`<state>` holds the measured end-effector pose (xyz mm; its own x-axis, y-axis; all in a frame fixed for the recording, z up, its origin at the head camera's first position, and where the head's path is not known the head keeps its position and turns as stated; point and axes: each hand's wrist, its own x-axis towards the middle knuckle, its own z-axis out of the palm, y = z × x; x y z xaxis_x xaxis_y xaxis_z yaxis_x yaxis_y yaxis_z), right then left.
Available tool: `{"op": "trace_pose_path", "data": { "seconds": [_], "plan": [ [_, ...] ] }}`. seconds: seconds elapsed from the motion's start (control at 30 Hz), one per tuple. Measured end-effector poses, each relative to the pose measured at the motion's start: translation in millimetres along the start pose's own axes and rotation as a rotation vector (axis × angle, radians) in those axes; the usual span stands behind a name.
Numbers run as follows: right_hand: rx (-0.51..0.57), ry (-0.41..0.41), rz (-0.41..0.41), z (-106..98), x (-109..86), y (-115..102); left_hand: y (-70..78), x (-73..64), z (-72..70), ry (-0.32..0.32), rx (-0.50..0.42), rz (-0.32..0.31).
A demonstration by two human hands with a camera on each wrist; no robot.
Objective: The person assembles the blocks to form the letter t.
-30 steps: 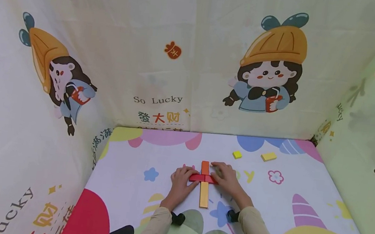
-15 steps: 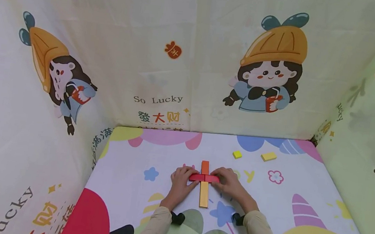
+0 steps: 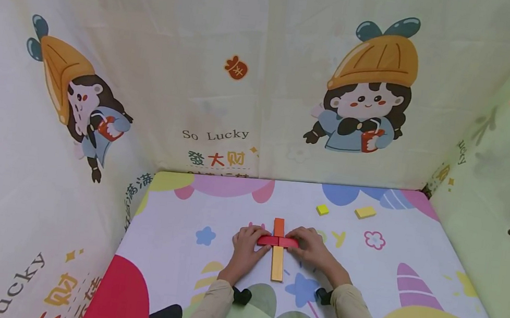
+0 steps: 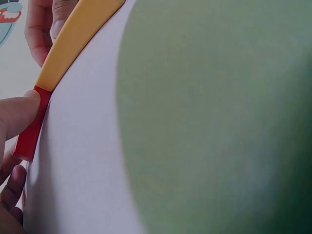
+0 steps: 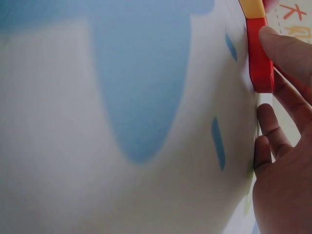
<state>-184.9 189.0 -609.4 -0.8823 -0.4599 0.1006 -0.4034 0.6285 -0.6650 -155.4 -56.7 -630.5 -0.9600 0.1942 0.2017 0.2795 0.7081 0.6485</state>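
Observation:
Four-armed in outline, a cross of flat blocks lies on the printed tabletop in the head view. Its crossbar is a left red block and a right red block, end to end. An orange block extends from the far side, a yellow-orange block from the near side. My left hand pinches the left red block, thumb on its near side in the left wrist view. My right hand pinches the right red block, thumb against its near side. The fingers partly hide both red blocks' outer ends.
Farther back on the table lie a small bright yellow block and a longer pale yellow block. Printed cloth walls rise behind the table and at both sides.
My right hand's fingers have come down and back from beside the orange block to grip the right red block. The left hand and the cross look unmoved.

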Motion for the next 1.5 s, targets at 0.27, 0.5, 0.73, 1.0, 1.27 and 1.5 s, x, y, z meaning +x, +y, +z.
{"op": "trace_pose_path", "data": {
  "seconds": [0.27, 0.5, 0.73, 1.0, 1.27, 1.5],
  "plan": [
    [0.011, -0.007, 0.004, 0, -0.2, 1, -0.3, -0.5, 0.6, -0.008, -0.012, -0.009],
    [0.018, -0.002, 0.056, 0, -2.4, -3, -2.1, -0.1, 2.3, 0.008, 0.007, -0.002],
    [0.018, 0.092, 0.111, 5, -16.9, -14, -0.4, 0.4, 0.4, -0.019, -0.002, -0.027],
    [0.075, 0.182, 0.052, 16, -41.0, -30, -2.9, -0.2, 1.3, -0.02, -0.004, -0.017],
    [-0.014, 0.131, 0.137, 32, -61.2, -50, -0.9, -0.9, 0.8, 0.004, 0.006, 0.013],
    [-0.178, 0.094, 0.13, 44, -67.4, -54, -2.4, -0.9, 2.3, 0.013, 0.025, 0.02]
  ]
}}
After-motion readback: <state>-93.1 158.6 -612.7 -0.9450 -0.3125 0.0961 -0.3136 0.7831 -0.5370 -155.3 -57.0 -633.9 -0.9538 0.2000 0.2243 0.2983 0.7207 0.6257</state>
